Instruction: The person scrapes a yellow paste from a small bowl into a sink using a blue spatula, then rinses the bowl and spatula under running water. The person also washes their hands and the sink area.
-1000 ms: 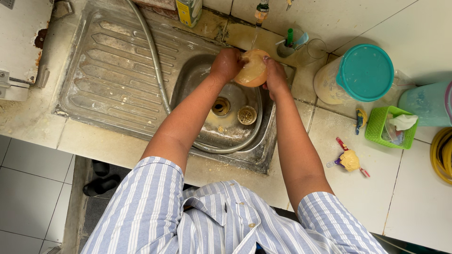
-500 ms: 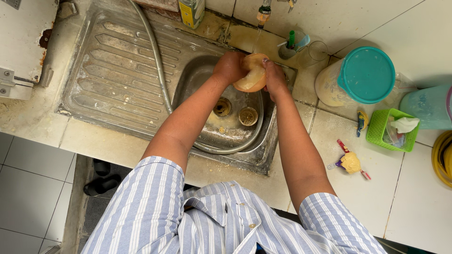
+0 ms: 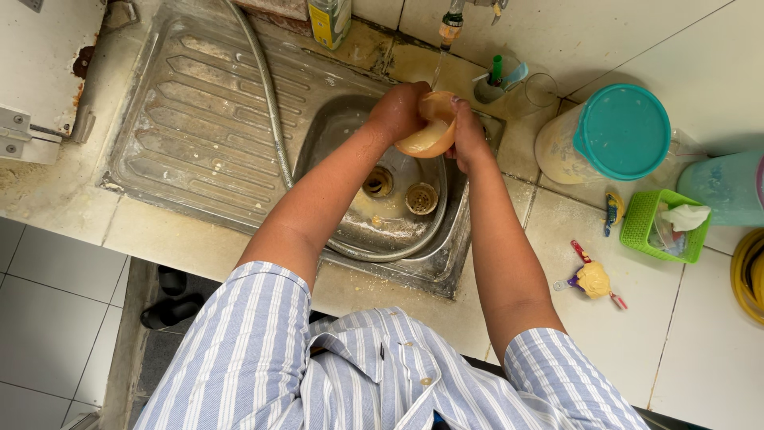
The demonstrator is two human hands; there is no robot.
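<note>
Both my hands hold a small pale orange bowl (image 3: 430,131) over the steel sink basin (image 3: 350,135). My left hand (image 3: 395,111) grips its left side and my right hand (image 3: 469,139) grips its right side. A thin stream of water runs from the tap (image 3: 452,22) down onto the bowl. Below the bowl, the basin floor shows a drain hole (image 3: 377,181) and a round strainer (image 3: 421,198).
A grey hose (image 3: 267,87) crosses the ribbed draining board (image 3: 191,119) and loops through the basin. A teal-lidded container (image 3: 609,135), a green basket (image 3: 660,227), a yellow scrubber (image 3: 593,280), a glass with brushes (image 3: 497,80) and a bottle (image 3: 329,20) sit on the tiled counter.
The bowl and both hands stay under the tap; the bowl has turned slightly between my hands.
</note>
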